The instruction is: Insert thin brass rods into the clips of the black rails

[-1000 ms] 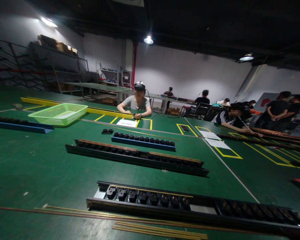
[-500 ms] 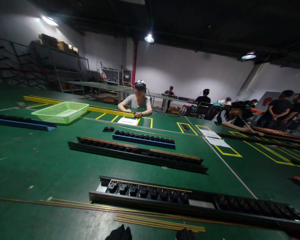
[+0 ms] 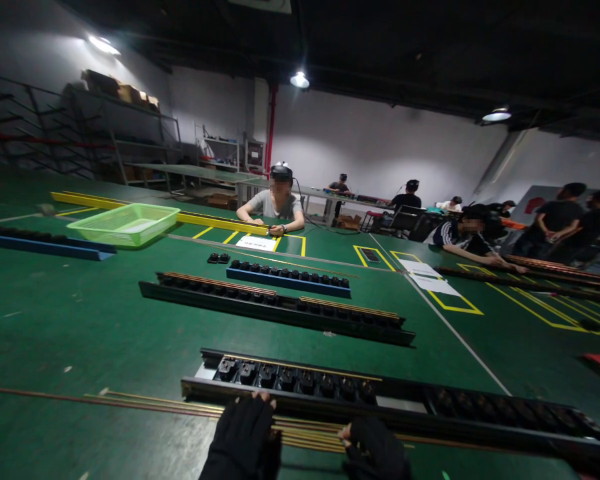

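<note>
My left hand point(image 3: 243, 433), in a black fingerless glove, reaches over the left end of several short brass strips point(image 3: 310, 441). Its bare fingertips are bent close together beside the front wall of a long black channel point(image 3: 320, 399). Gloved the same way, my right hand point(image 3: 375, 448) curls its fingers at the right part of those strips. Whether the strips are off the table cannot be made out. The channel holds a row of black socket modules point(image 3: 287, 379), with a thin brass strip point(image 3: 330, 373) along their back. Longer brass strips point(image 3: 155, 402) run left from my left hand.
Beyond lie a second black channel point(image 3: 275, 310) with modules and strips, a blue channel point(image 3: 290, 283), and two loose modules point(image 3: 219, 258). A green basket point(image 3: 125, 227) stands at left. A co-worker point(image 3: 277, 203) sits opposite at a yellow channel point(image 3: 220, 221); another person point(image 3: 460, 237) works at right.
Both hands have come forward from the bottom edge onto the short brass strips, their fingers closing there. The channels and basket stay in place; the view shifts slightly.
</note>
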`<action>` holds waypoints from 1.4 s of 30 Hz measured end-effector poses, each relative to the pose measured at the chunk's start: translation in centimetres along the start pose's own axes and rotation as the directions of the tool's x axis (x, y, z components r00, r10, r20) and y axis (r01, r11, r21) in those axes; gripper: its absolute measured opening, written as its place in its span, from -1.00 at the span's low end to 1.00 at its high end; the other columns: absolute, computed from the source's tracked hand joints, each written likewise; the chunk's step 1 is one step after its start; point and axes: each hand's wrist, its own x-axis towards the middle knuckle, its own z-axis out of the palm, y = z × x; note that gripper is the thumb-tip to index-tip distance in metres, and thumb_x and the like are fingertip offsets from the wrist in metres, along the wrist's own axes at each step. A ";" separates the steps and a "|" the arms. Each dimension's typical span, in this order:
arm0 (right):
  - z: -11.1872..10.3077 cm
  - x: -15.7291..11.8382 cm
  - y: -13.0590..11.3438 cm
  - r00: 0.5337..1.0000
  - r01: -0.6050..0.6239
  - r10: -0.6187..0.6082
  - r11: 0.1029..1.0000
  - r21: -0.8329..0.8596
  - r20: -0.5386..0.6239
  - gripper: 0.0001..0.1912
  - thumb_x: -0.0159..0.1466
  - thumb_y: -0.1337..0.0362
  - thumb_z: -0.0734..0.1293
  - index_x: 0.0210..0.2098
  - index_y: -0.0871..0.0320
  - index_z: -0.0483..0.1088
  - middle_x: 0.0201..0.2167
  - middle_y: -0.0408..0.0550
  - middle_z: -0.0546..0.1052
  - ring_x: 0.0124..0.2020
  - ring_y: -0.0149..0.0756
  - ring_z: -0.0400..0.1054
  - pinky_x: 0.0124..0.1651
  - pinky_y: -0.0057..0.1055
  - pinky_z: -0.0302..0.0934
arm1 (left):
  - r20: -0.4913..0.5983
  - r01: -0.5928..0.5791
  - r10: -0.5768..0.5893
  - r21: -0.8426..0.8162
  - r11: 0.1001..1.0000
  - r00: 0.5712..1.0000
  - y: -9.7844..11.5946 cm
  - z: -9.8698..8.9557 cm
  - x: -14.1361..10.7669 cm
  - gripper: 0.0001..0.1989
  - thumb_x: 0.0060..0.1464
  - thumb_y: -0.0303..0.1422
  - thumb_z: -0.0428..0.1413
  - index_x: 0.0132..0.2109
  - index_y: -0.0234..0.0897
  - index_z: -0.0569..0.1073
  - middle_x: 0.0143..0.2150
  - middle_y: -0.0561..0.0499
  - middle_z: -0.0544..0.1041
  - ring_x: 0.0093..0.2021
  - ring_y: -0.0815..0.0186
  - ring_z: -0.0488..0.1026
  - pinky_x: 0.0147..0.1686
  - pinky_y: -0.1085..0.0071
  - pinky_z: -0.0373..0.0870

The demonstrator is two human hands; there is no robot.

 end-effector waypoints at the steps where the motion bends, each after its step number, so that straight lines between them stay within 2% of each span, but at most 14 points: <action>1: 0.1 0.9 0.5 0.997 0.015 -0.014 1.000 0.010 -0.082 -0.79 0.28 0.43 0.24 -0.25 0.03 0.47 -0.42 -0.19 0.59 -0.41 -0.40 0.51 -0.30 -0.57 0.37 | 0.035 0.029 -0.030 0.027 0.999 0.999 -0.1 -0.2 1.5 -0.63 0.21 -0.37 0.04 0.15 -0.28 0.43 0.05 -0.17 0.58 0.10 0.09 0.49 0.13 0.09 0.36; 2: 0.3 1.9 0.9 0.984 -0.004 0.004 1.000 -0.005 -0.178 -0.81 0.31 0.42 0.25 -0.24 0.04 0.48 -0.41 -0.16 0.59 -0.39 -0.37 0.51 -0.28 -0.52 0.37 | 0.063 0.043 -0.045 0.041 0.998 0.997 -0.3 -0.3 3.0 -0.57 0.22 -0.37 0.03 0.21 -0.32 0.38 0.12 -0.21 0.54 0.17 0.04 0.43 0.18 0.02 0.31; 4: 0.8 3.8 1.7 0.959 -0.044 0.029 0.998 -0.049 -0.282 -0.82 0.35 0.38 0.27 -0.24 0.04 0.50 -0.40 -0.12 0.58 -0.36 -0.31 0.48 -0.26 -0.42 0.35 | 0.111 0.074 -0.078 0.039 0.996 0.991 -0.5 -0.1 5.6 -0.51 0.23 -0.37 0.02 0.29 -0.34 0.31 0.23 -0.24 0.46 0.28 -0.01 0.33 0.23 -0.06 0.24; 6: 1.5 5.4 2.2 0.939 -0.049 0.016 0.995 -0.088 -0.344 -0.84 0.35 0.36 0.29 -0.26 0.05 0.52 -0.41 -0.10 0.54 -0.35 -0.29 0.44 -0.25 -0.38 0.31 | 0.078 0.070 -0.072 0.034 0.997 0.994 -0.8 0.7 7.1 -0.51 0.24 -0.37 0.02 0.29 -0.35 0.30 0.26 -0.25 0.43 0.30 0.00 0.30 0.24 -0.05 0.24; 9: 2.9 6.4 2.5 0.917 -0.046 -0.002 0.993 -0.111 -0.400 -0.87 0.35 0.36 0.32 -0.27 0.07 0.52 -0.40 -0.09 0.52 -0.32 -0.29 0.39 -0.23 -0.37 0.29 | -0.027 0.087 -0.087 0.022 0.996 0.996 -1.2 2.6 7.3 -0.59 0.24 -0.40 0.02 0.21 -0.36 0.37 0.16 -0.24 0.51 0.21 0.03 0.40 0.21 -0.02 0.27; 12: 4.2 5.9 2.5 0.926 -0.063 0.020 0.993 -0.102 -0.376 -0.85 0.37 0.35 0.30 -0.23 0.07 0.53 -0.37 -0.07 0.52 -0.31 -0.28 0.39 -0.24 -0.36 0.31 | -0.075 0.121 -0.121 -0.005 0.993 0.990 -1.4 3.7 6.3 -0.64 0.24 -0.42 0.01 0.15 -0.36 0.40 0.10 -0.23 0.54 0.17 0.02 0.43 0.17 -0.02 0.32; 16: 5.0 4.9 2.5 0.944 -0.069 0.039 0.994 -0.081 -0.327 -0.83 0.39 0.34 0.29 -0.20 0.06 0.54 -0.32 -0.07 0.54 -0.28 -0.28 0.42 -0.24 -0.37 0.34 | -0.059 0.085 -0.088 -0.052 0.995 0.994 -1.4 3.6 5.5 -0.63 0.21 -0.46 0.03 0.16 -0.27 0.38 0.17 -0.20 0.50 0.25 0.03 0.37 0.17 -0.03 0.34; 23: 4.8 5.1 2.4 0.938 -0.047 0.002 0.991 -0.122 -0.346 -0.83 0.40 0.34 0.29 -0.19 0.04 0.53 -0.29 -0.07 0.57 -0.23 -0.26 0.45 -0.08 -0.27 0.36 | 0.062 0.098 -0.097 -0.010 0.995 0.993 -1.8 3.8 4.9 -0.59 0.23 -0.37 0.03 0.21 -0.33 0.37 0.20 -0.23 0.48 0.23 0.00 0.39 0.14 -0.01 0.35; 30: 4.7 5.2 2.2 0.945 -0.049 0.007 0.991 -0.120 -0.326 -0.84 0.40 0.35 0.29 -0.19 0.06 0.52 -0.28 -0.07 0.58 -0.21 -0.26 0.45 -0.02 -0.25 0.31 | 0.146 0.138 -0.130 -0.045 0.989 0.981 -1.5 3.1 5.1 -0.56 0.19 -0.46 0.02 0.21 -0.33 0.36 0.27 -0.27 0.42 0.32 -0.04 0.30 0.19 -0.10 0.32; 42: 3.9 6.4 1.9 0.946 -0.038 -0.001 0.993 -0.116 -0.325 -0.83 0.40 0.34 0.28 -0.24 0.06 0.53 -0.31 -0.07 0.57 -0.24 -0.28 0.44 -0.07 -0.28 0.33 | 0.106 0.114 -0.117 0.026 0.993 0.987 -1.8 4.2 5.0 -0.56 0.23 -0.42 0.03 0.24 -0.37 0.34 0.23 -0.25 0.46 0.26 -0.03 0.36 0.16 -0.03 0.34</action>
